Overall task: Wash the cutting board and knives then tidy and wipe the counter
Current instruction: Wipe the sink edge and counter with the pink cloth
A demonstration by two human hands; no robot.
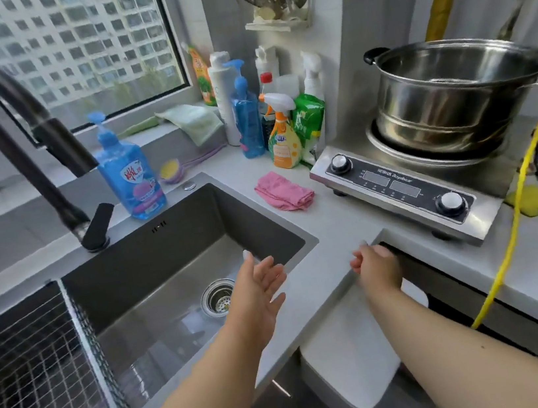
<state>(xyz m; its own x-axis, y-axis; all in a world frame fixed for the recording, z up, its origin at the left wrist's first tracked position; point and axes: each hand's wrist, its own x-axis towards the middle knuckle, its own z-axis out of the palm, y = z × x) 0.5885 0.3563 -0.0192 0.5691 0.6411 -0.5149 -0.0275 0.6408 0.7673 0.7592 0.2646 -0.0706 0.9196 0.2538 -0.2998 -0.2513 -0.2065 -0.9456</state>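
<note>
Two bare hands hang over the corner of a grey kitchen counter (330, 229), neither holding anything: the left hand (260, 282) is spread palm-up above the right rim of the sink (150, 255), fingers straight, while the right hand (374, 263) hovers with loosely curled fingers at the counter's front edge, just right of the sink. No cutting board or knives show anywhere in view, so the washing appears done or moved elsewhere, and what remains looks like the wipe-down. A pink cloth (283, 190) lies crumpled on the counter behind the sink's far right corner, within easy reach. The hazards sit to the right of the sink: an induction cooker (402, 181) overhangs the counter's inner step, carrying a steel pot (459, 90), and a yellow cable (507, 239) trails down past it; a hurried sweep with the cloth could snag that cable or nudge the cooker, and a wet cloth near its controls is a risk. Behind the sink, a blue soap bottle (131, 178) and a crowd of spray bottles (282, 132) stand close together and could topple into the basin if wiped around carelessly.
</note>
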